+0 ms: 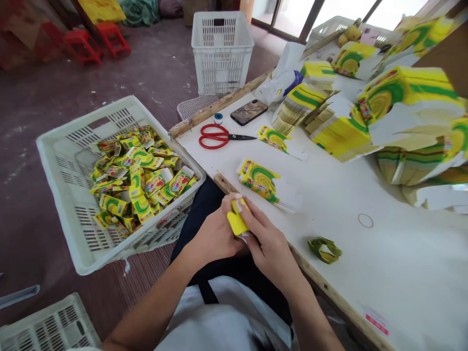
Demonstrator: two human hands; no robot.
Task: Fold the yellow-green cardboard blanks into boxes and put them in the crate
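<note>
1. two bare hands, the left hand and the right hand, are curled narrowly round one small yellow box, fingers of both pressing at its end flaps; from where i stand it is held at the person's lap, nearer the body than the red-handled scissors.
2. those scissors lie on the white counter, close to its wooden edge, blades pointing to the person's right.
3. to the left of the scissors, and a little nearer the person, a white crate holds a loose heap of printed boxes, yellow and green, lying at all angles.
4. just beyond the scissors sit a phone and a small blue roll.
5. between the scissors and the hands lies a thin stack of flat cartons, yellow with a green swirl.
6. well to the right of the scissors stand thick carton bundles, crowded together; nearer the person than those, a green coiled strip rests by the wooden edge.
7. past the scissors, on the floor, i see another white crate.
</note>
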